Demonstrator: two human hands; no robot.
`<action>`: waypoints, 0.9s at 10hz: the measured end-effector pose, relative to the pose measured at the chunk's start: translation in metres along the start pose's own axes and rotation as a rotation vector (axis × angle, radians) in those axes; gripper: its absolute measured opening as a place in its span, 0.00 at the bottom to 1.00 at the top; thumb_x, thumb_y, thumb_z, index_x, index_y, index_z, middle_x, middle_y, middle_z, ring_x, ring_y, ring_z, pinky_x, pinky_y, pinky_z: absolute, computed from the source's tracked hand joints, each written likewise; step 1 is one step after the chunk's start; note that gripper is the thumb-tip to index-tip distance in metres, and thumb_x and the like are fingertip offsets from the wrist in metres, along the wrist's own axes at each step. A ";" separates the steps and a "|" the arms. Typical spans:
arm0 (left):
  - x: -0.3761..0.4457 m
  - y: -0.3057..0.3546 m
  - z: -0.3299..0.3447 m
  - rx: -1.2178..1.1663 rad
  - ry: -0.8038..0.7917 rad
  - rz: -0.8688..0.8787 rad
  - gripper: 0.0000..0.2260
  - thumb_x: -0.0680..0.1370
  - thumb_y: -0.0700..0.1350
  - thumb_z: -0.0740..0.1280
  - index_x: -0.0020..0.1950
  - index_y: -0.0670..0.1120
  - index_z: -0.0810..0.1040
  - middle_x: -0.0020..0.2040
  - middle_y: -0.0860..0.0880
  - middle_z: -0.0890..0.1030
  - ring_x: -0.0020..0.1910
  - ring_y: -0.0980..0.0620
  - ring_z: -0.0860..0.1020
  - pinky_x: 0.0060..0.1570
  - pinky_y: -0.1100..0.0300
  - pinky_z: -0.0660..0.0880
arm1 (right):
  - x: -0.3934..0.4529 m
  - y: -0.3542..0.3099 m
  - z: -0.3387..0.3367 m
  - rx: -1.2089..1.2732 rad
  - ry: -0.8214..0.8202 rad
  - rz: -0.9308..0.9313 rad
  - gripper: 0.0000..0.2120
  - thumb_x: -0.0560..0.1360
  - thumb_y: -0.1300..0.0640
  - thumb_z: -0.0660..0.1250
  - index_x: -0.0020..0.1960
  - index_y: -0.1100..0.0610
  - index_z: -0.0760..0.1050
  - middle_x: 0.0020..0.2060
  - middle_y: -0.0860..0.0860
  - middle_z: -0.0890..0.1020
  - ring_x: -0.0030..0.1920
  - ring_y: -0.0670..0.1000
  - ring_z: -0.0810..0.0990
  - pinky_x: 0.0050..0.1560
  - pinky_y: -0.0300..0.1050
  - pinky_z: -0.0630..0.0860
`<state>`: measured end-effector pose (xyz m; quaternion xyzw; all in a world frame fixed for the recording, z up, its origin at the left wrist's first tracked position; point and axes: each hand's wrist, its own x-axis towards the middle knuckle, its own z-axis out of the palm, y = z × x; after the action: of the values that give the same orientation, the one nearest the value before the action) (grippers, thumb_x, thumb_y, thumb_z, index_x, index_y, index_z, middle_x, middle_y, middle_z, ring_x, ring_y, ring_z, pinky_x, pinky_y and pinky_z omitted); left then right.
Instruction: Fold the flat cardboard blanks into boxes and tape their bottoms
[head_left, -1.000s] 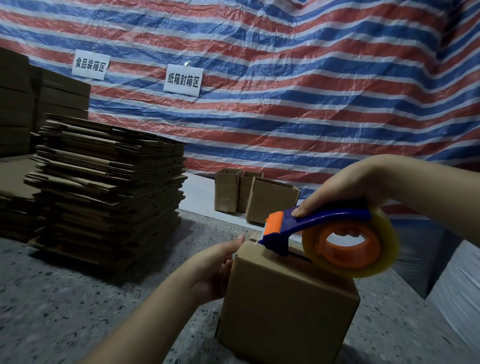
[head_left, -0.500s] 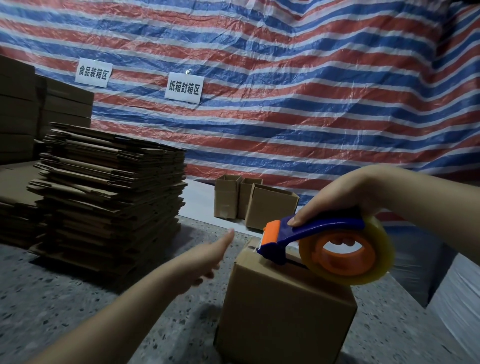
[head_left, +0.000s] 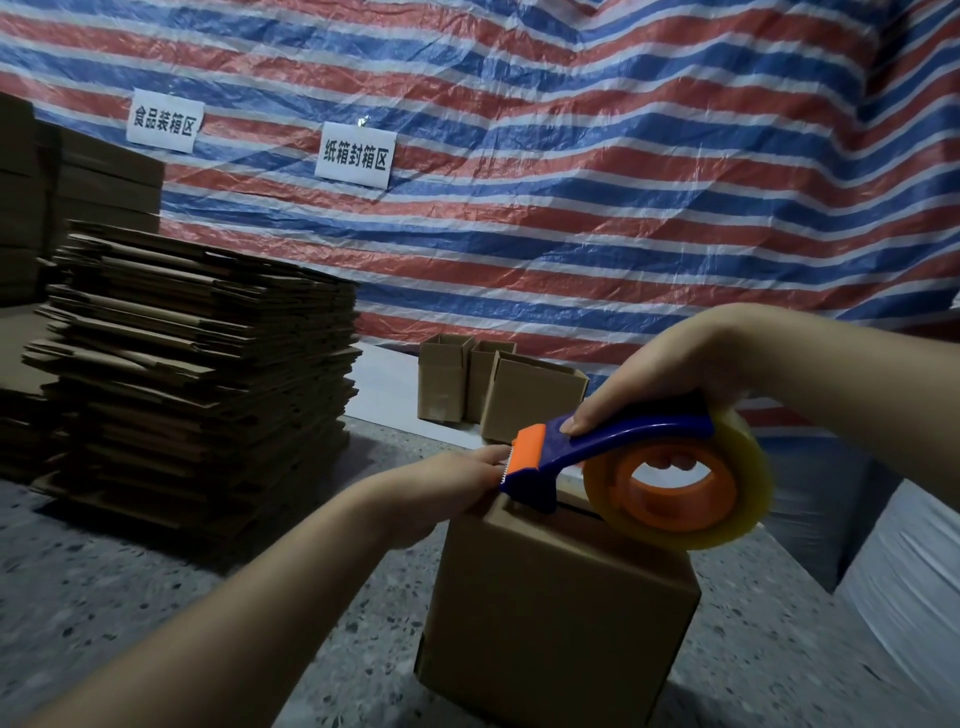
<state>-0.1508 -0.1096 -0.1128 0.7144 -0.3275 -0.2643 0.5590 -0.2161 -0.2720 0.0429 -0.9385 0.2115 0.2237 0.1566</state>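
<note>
Box (head_left: 556, 613) upturned, bottom seam up for taping. Right hand (head_left: 670, 374) wrapped round tape dispenser (head_left: 623, 462), cutter at far edge. Left hand (head_left: 447, 486) at cutter, seemingly pinching the tape end; grip partly hidden.

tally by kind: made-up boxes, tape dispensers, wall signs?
Boxes: 4, one under the dispenser, three by the tarp
Dispensers: 1
Signs: 2
Total: 7
</note>
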 end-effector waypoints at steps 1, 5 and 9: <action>0.002 -0.004 -0.001 -0.015 -0.013 -0.001 0.18 0.85 0.45 0.57 0.76 0.52 0.67 0.64 0.43 0.80 0.64 0.43 0.77 0.69 0.48 0.70 | 0.000 0.003 -0.003 0.000 -0.018 -0.013 0.30 0.63 0.40 0.76 0.57 0.58 0.78 0.36 0.54 0.86 0.33 0.50 0.85 0.32 0.41 0.80; 0.015 -0.017 -0.004 0.045 0.074 -0.069 0.20 0.85 0.45 0.55 0.78 0.54 0.63 0.77 0.47 0.63 0.73 0.47 0.66 0.75 0.49 0.61 | -0.005 0.099 -0.020 0.259 0.123 -0.066 0.34 0.51 0.41 0.86 0.52 0.57 0.87 0.58 0.59 0.84 0.60 0.62 0.83 0.53 0.50 0.83; 0.024 0.014 0.014 0.793 0.314 0.037 0.18 0.83 0.50 0.54 0.72 0.51 0.70 0.72 0.49 0.71 0.69 0.51 0.69 0.73 0.45 0.60 | 0.000 0.095 -0.005 0.119 -0.036 0.132 0.36 0.60 0.37 0.79 0.59 0.56 0.77 0.41 0.54 0.88 0.37 0.50 0.87 0.35 0.42 0.81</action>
<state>-0.1479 -0.1393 -0.1030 0.8997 -0.3274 0.0042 0.2886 -0.2586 -0.3560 0.0285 -0.9074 0.2829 0.2373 0.2006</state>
